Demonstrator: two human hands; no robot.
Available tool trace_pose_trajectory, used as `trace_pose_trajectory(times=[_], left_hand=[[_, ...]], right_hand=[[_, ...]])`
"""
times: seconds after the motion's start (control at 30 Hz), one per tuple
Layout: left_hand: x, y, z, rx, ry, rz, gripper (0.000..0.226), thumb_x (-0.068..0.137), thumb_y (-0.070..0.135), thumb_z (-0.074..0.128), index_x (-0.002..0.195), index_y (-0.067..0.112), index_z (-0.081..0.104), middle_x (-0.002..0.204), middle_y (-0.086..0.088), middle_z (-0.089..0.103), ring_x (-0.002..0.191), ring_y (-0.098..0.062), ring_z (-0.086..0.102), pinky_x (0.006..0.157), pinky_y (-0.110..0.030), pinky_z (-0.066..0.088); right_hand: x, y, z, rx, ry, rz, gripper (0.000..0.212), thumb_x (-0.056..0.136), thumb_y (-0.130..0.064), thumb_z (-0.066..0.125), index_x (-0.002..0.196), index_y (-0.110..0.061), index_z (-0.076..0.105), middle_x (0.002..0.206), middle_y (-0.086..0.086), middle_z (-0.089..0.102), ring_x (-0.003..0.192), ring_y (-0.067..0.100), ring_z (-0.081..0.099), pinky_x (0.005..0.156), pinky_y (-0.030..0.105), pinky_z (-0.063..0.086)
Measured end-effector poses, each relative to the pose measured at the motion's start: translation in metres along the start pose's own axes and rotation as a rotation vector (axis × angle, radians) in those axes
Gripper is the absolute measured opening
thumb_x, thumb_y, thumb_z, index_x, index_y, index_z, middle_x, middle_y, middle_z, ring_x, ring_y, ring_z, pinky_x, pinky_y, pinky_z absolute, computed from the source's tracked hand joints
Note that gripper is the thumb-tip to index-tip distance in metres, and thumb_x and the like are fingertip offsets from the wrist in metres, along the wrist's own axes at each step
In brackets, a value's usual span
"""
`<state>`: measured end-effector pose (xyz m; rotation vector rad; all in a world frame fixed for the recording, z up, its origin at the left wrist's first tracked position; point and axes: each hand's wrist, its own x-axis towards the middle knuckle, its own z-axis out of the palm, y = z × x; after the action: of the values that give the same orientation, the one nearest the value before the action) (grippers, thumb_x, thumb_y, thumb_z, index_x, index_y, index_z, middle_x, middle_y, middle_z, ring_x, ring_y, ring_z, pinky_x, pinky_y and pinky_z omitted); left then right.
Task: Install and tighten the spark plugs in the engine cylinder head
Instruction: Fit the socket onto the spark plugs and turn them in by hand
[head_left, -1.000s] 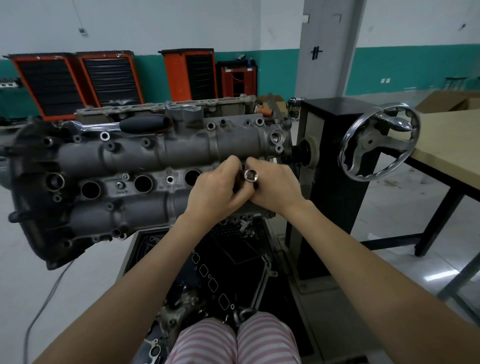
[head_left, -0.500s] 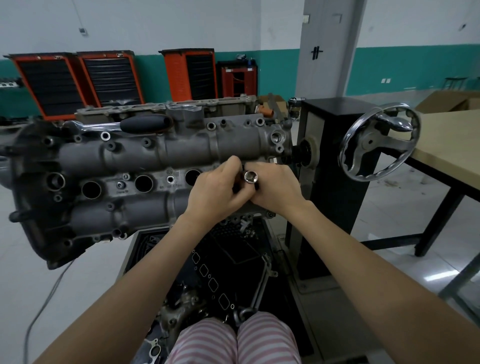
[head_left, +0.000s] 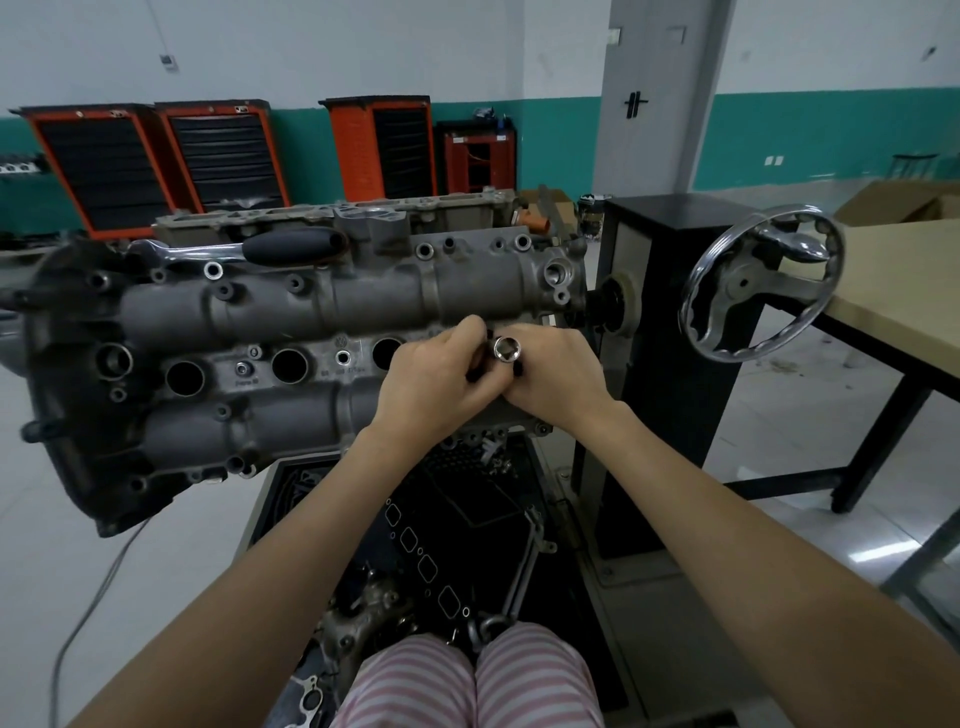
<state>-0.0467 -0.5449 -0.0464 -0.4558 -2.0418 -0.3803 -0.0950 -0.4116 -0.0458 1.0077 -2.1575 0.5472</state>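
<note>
Teal-banded white walls close off the far side of a workshop, with orange tool cabinets (head_left: 218, 156) lined up along them and a grey pillar (head_left: 654, 93) rising behind the work stand. On that black stand (head_left: 670, 332), which carries a chromed handwheel (head_left: 761, 288) on its right side, the grey engine cylinder head (head_left: 291, 353) is mounted with its cover facing the camera. A row of round spark plug wells (head_left: 289, 366) runs along its middle, and the three on the left stand open and dark. A ratchet wrench (head_left: 249, 247) with a black grip lies along the top edge of the casting. Both hands meet at the right end of the row of wells. The left hand (head_left: 436, 384) is curled with thumb and fingers pinching a chromed socket (head_left: 506, 348), whose open end points toward the camera. The right hand (head_left: 558, 382) is curled around the same tool from the other side, its fingers touching those of the left. Whether a spark plug sits in the socket or in the well beneath cannot be told, since the hands cover that spot. A light wooden bench (head_left: 904, 291) stands to the right, and a black tray of parts (head_left: 457, 530) lies on the floor below the head, above striped trouser knees (head_left: 478, 680).
</note>
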Motion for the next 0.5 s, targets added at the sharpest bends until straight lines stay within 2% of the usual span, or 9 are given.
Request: trace_pose_trajectory(times=[0.13, 0.27, 0.33, 0.4, 0.5], left_hand=[[0.0002, -0.0015, 0.0017, 0.03, 0.015, 0.022, 0.034, 0.081, 0.028, 0.053, 0.058, 0.004, 0.046, 0.045, -0.006, 0.046, 0.038, -0.026, 0.046, 0.045, -0.021, 0.025], [-0.0002, 0.001, -0.0015, -0.036, -0.011, -0.004, 0.029, 0.081, 0.027, 0.048, 0.065, 0.004, 0.043, 0.05, -0.003, 0.044, 0.038, -0.024, 0.042, 0.041, -0.023, 0.026], [-0.0003, 0.002, -0.0021, -0.051, -0.032, -0.006, 0.028, 0.08, 0.028, 0.047, 0.068, 0.002, 0.044, 0.053, -0.002, 0.044, 0.039, -0.024, 0.041, 0.039, -0.026, 0.029], [-0.0001, 0.0015, -0.0023, -0.036, -0.039, 0.001, 0.029, 0.079, 0.029, 0.048, 0.068, 0.002, 0.044, 0.053, -0.002, 0.044, 0.04, -0.023, 0.041, 0.039, -0.026, 0.029], [0.0002, -0.0012, -0.0002, 0.011, -0.017, 0.016, 0.033, 0.079, 0.032, 0.054, 0.063, 0.005, 0.044, 0.048, -0.001, 0.042, 0.04, -0.016, 0.035, 0.043, -0.021, 0.025]], right_hand=[[-0.0004, -0.0007, -0.0001, 0.026, 0.035, -0.021, 0.012, 0.074, -0.017, 0.058, 0.068, -0.007, 0.059, 0.064, 0.003, 0.062, 0.057, 0.026, 0.058, 0.044, 0.03, 0.038], [0.0018, -0.0009, 0.0015, -0.016, 0.01, 0.034, 0.019, 0.075, -0.022, 0.061, 0.077, -0.013, 0.044, 0.062, -0.001, 0.053, 0.054, 0.025, 0.053, 0.048, 0.026, 0.024], [0.0017, -0.0001, 0.0016, -0.008, 0.024, 0.014, 0.018, 0.075, -0.019, 0.061, 0.075, -0.011, 0.046, 0.061, -0.002, 0.052, 0.053, 0.025, 0.052, 0.045, 0.027, 0.026], [0.0009, 0.0, 0.0015, 0.0, 0.036, -0.02, 0.013, 0.074, -0.016, 0.062, 0.069, -0.008, 0.052, 0.06, 0.001, 0.056, 0.052, 0.025, 0.054, 0.041, 0.03, 0.035], [-0.0003, 0.0007, 0.0015, 0.033, 0.072, -0.033, 0.015, 0.073, -0.015, 0.059, 0.06, -0.008, 0.054, 0.056, 0.001, 0.056, 0.049, 0.022, 0.053, 0.039, 0.031, 0.039]])
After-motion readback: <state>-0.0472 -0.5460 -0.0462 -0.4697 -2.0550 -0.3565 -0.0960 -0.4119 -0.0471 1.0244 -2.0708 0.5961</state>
